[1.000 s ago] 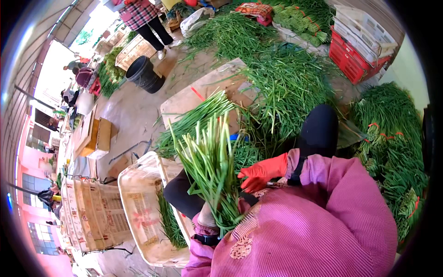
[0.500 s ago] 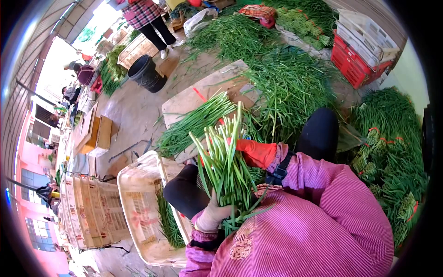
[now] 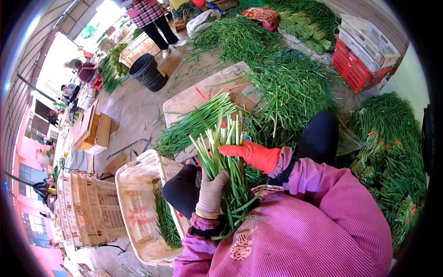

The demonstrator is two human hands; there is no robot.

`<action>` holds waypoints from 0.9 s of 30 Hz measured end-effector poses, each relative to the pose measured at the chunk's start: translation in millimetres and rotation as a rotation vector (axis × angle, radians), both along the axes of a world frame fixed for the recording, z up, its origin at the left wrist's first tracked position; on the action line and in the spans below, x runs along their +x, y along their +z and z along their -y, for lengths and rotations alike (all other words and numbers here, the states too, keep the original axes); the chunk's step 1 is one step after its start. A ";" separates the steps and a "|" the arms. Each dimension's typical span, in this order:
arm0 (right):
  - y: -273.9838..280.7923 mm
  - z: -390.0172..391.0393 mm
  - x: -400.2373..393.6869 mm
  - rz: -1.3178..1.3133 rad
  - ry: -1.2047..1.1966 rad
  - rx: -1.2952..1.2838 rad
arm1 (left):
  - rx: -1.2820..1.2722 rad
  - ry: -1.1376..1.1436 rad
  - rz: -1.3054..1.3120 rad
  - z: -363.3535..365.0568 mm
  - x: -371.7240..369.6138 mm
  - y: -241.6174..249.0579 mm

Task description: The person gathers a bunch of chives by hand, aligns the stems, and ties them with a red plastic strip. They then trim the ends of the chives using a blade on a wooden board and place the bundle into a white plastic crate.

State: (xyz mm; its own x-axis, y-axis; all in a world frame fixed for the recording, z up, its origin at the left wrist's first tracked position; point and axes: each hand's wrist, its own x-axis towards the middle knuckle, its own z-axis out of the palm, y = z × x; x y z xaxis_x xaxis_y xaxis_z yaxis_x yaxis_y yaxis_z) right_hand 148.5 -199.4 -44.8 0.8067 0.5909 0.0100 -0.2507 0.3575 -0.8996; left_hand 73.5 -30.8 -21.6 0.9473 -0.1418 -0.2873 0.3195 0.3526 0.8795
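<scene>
A bunch of garlic chives point(image 3: 234, 180) with pale cut ends stands upright, slightly tilted, in front of my chest. My left hand point(image 3: 212, 194), in a light grey glove, is wrapped around its lower leafy part, thumb across the front. Higher up, near the pale ends, my right hand point(image 3: 254, 153) in an orange-red glove has its fingers laid across the stalks and closed on them; its thumb is hidden. Just beyond the bunch, a pile of chives point(image 3: 196, 122) lies on a board point(image 3: 180, 102) with a red strip point(image 3: 201, 94) beside it.
A white plastic crate point(image 3: 138, 240) holding some chives stands at my left, beside stacked crates point(image 3: 87, 207). Loose chives point(image 3: 295, 87) heap ahead; tied bundles point(image 3: 387, 152) lie at right. A black bucket point(image 3: 148, 73), a red crate point(image 3: 353, 64) and a standing person point(image 3: 150, 18) are farther off.
My left hand has moved up the bunch. My right hand has come from behind the stalks to their front, with its fingers now across them.
</scene>
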 end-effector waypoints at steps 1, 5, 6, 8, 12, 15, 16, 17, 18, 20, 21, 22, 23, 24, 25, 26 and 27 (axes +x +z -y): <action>1.2 2.8 2.1 -0.001 -0.002 -0.001 | -0.146 0.008 -0.053 -1.3 -2.7 2.8; 4.3 9.3 5.9 -0.008 0.067 -0.101 | -0.133 0.014 -0.050 -10.9 -5.0 -8.4; 5.1 6.9 6.3 0.004 0.087 -0.068 | -0.076 0.000 -0.007 -10.1 -7.1 -13.6; 6.4 1.8 6.2 0.078 0.021 -0.087 | 0.078 -0.031 0.091 -8.8 -7.4 -33.2; 4.5 -10.9 12.0 0.016 0.031 -0.239 | 0.464 -0.065 0.389 -6.5 -1.2 -42.8; 18.2 -11.7 14.4 -0.059 -0.022 -0.116 | 0.823 -0.155 0.431 -1.3 9.0 -15.9; 27.1 -11.5 14.1 -0.081 -0.069 -0.043 | 0.826 -0.172 0.418 0.7 12.8 -7.8; 34.4 -10.7 16.3 -0.074 -0.069 -0.046 | 0.827 -0.188 0.408 3.2 17.7 -3.0; 41.5 -8.8 20.1 -0.050 -0.103 0.030 | 0.672 -0.166 0.510 6.4 23.4 -1.0; 56.9 -0.8 30.3 0.021 -0.119 0.054 | 0.457 -0.138 0.525 14.3 30.6 11.5; 66.0 3.2 34.4 0.027 -0.123 0.052 | 0.357 -0.131 0.498 18.2 34.1 18.7; 74.6 5.9 37.3 0.107 -0.106 0.039 | 0.315 -0.116 0.538 20.4 41.1 18.1; 80.7 8.2 41.3 0.188 -0.087 0.025 | 0.194 -0.130 0.472 20.2 47.3 19.9; 81.8 9.6 47.1 0.299 -0.132 -0.031 | 0.363 -0.108 0.573 20.1 55.8 19.5; 86.8 11.0 49.1 0.302 -0.132 -0.036 | 0.535 -0.083 0.670 20.8 62.5 19.5; 93.4 12.4 49.3 0.298 -0.132 -0.099 | 0.531 -0.083 0.673 23.0 65.4 22.7; 97.9 13.0 49.7 0.295 -0.134 -0.161 | 0.713 -0.087 0.678 25.4 67.6 26.9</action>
State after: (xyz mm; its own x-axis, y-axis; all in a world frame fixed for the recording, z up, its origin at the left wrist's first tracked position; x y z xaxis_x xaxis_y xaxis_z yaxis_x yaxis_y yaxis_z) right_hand 198.2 -212.4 53.1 0.8535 0.4928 0.1693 0.0677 0.2173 -0.9738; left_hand 141.1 -56.2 5.2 0.9373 -0.2234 0.2676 -0.3313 -0.3323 0.8831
